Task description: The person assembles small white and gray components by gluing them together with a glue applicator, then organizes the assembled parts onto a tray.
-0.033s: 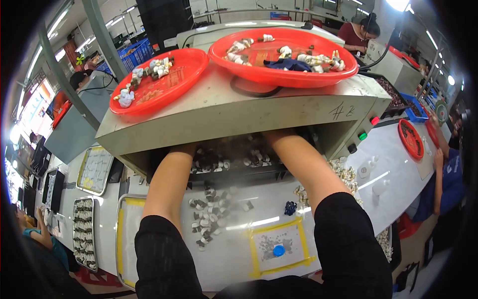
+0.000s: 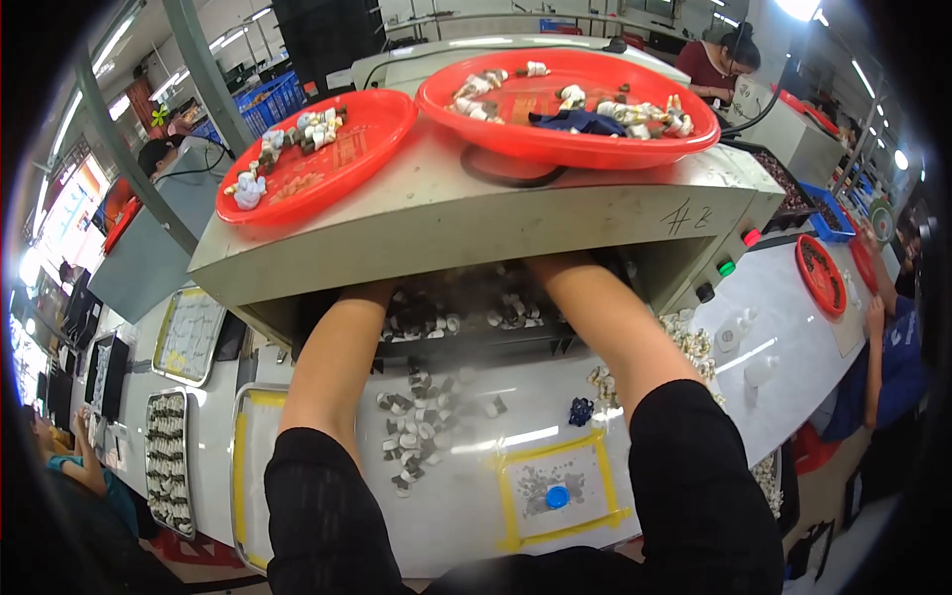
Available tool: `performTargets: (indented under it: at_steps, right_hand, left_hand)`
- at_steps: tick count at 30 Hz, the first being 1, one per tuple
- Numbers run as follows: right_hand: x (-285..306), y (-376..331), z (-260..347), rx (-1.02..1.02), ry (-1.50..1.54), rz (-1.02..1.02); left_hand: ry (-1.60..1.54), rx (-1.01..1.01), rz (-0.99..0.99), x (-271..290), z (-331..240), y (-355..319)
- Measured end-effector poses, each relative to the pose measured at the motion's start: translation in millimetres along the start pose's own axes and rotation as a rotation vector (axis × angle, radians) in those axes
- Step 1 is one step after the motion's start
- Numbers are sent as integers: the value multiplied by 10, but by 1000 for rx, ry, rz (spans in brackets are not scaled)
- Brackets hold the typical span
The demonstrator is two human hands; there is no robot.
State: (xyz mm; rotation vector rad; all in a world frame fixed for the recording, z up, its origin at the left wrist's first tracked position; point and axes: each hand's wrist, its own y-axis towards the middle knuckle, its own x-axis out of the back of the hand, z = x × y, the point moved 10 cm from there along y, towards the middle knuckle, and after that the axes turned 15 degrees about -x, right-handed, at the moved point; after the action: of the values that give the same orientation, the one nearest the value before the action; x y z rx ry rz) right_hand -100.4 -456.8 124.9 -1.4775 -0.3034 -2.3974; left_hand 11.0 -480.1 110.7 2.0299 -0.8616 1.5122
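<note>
both forearms are pushed into the slot of a beige metal housing [image 2: 446, 213], and the left hand [image 2: 369, 290] and right hand [image 2: 540, 266] are hidden past the wrists under its overhang, so whether they are open, closed or gripping anything cannot be told. a row of small grey-and-white parts [image 2: 436, 319] is seen between the two wrists, just inside the opening, and this is what the hands are nearest to. a loose heap of like parts [image 2: 421, 431] lies on the white bench [image 2: 466, 516] below and between the forearms, toward the body.

several risks can be judged from this. because the hands are worked out of sight, a finger could be caught or knocked on an edge inside the housing. parts could be swept out of the slot by a forearm and mixed into the heap below. directly above the hands, two red trays [image 2: 382, 139] [image 2: 694, 134] loaded with pieces are rested on the sloped top; if the housing is bumped by a lifted arm, the left tray, whose rim overhangs the edge, could be slid off. a small blue item [image 2: 580, 411] just inside the right forearm could also be brushed away.
</note>
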Motion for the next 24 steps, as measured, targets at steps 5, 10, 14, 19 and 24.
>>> performTargets:
  at_steps: [5, 10, 14, 19, 24]
  right_hand:
    - [-102, 104, 81, 99, -42, 61]
    - [-173, 192, 167, 207, -123, 80]
    - [-189, 325, -26, 111, 1, 91]
    - [-204, 63, -34, 59, -78, -16]
    - [-85, -225, 29, 170, -42, -23]
  left_hand:
    - [-61, 19, 103, -249, -50, -30]
    - [-89, 9, 144, -297, -211, -4]
    - [-194, 10, 200, -245, -382, 46]
    - [-175, -17, 72, -268, -384, -33]
    - [-155, -71, 24, -501, -188, 119]
